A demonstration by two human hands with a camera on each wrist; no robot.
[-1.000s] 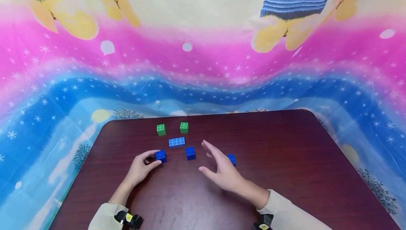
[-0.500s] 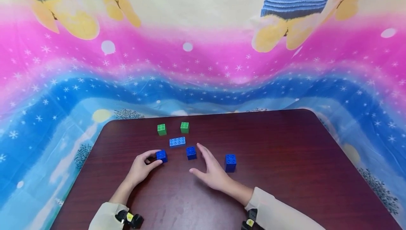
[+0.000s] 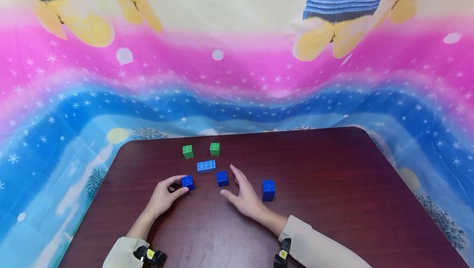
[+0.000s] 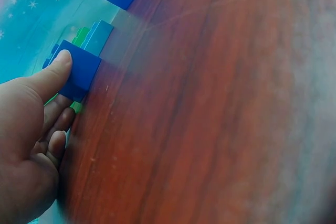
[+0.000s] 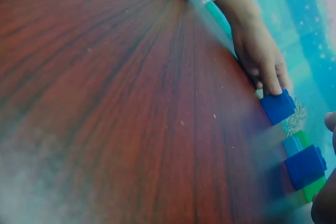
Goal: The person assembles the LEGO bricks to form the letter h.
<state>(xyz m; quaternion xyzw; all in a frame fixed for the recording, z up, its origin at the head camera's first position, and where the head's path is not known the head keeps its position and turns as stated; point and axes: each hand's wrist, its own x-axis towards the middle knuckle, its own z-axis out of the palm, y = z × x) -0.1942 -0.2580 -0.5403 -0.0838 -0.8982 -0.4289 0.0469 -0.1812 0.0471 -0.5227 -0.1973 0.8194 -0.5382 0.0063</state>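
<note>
My left hand [image 3: 163,198] pinches a dark blue toy building brick [image 3: 187,182] between thumb and fingers, low at the tabletop. In the left wrist view the thumb lies across the face of this brick [image 4: 86,72]. A second dark blue brick [image 3: 222,179] stands to its right, studs up. My right hand [image 3: 246,199] is just right of that second brick, its thumb and fingers spread apart around a gap facing it. Only the edge of the right hand shows in the right wrist view, beside the second brick [image 5: 305,167].
Behind the blue bricks lies a longer light blue brick [image 3: 206,165]. Two green bricks, one left [image 3: 188,151] and one right [image 3: 214,149], stand near the far edge of the dark wooden table [image 3: 326,165]. A taller dark blue block [image 3: 268,190] stands right of my right hand.
My right hand has moved left, away from the tall blue block and toward the second blue brick, uncovering the block. My left hand stays on its brick.
</note>
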